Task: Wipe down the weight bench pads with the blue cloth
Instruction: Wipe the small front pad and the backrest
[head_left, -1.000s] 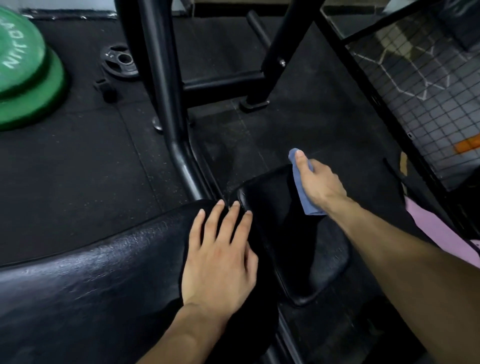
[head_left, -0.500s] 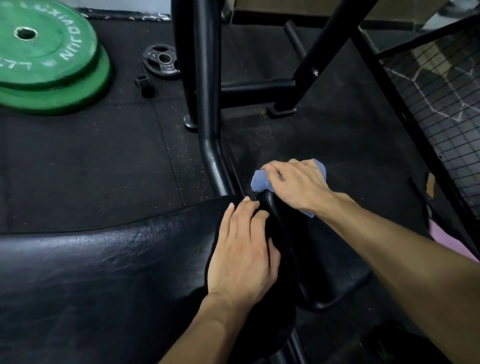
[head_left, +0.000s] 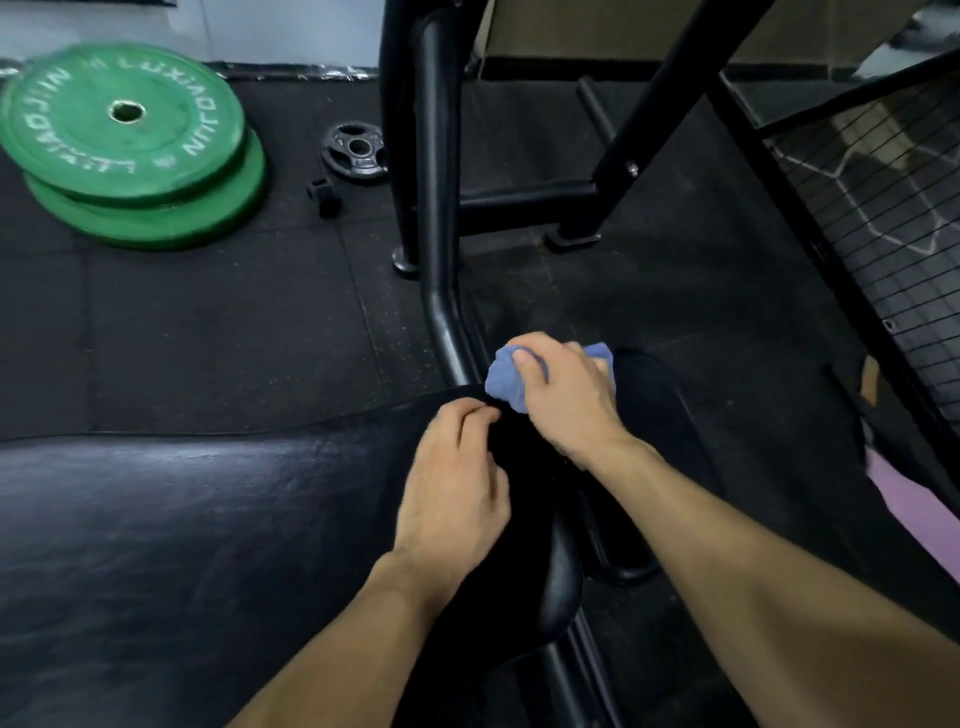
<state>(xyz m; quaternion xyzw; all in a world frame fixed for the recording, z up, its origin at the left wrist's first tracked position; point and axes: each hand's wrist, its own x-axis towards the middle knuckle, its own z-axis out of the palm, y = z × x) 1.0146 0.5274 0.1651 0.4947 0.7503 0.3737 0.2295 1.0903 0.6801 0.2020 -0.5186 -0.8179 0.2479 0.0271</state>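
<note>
On two bench pads (head_left: 208, 519) — two hands (head_left: 563, 400), one blue cloth (head_left: 506, 382).

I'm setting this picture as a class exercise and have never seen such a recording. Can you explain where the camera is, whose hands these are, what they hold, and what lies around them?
The camera sits on the person's head, looking forward and down, so both bare arms reach in from the bottom. The right hand grips a bunched blue cloth at the near end of the smaller seat pad. The left hand rests on the edge of the large black bench pad, its fingers curled. On the rubber floor lie two stacked green weight plates and a small black plate. Black frame tubes rise behind the pads.
</note>
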